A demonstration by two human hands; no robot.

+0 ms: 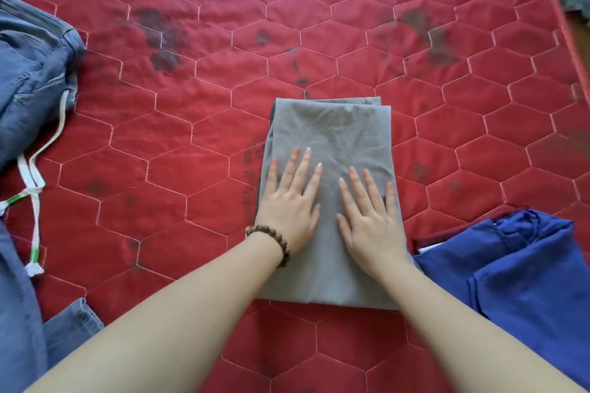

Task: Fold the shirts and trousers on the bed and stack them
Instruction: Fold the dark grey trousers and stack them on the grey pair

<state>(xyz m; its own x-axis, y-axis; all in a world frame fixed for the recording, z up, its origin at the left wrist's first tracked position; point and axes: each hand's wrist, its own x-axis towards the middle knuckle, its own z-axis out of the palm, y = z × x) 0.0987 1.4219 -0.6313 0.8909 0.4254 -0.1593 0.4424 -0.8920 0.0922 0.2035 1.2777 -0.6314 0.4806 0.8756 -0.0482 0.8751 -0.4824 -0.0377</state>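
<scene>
Both hands, left (289, 206) and right (370, 220), lay flat with fingers spread on the folded grey garment (335, 131) at frame centre on the bed (191, 105).

Folded garment (332, 137) mid-bed (191, 105); trousers (28, 80) left, shirt (526, 271) right.

Bare red quilt (191, 137) lies left and beyond; blue garment (526, 271) crowds the right.
</scene>
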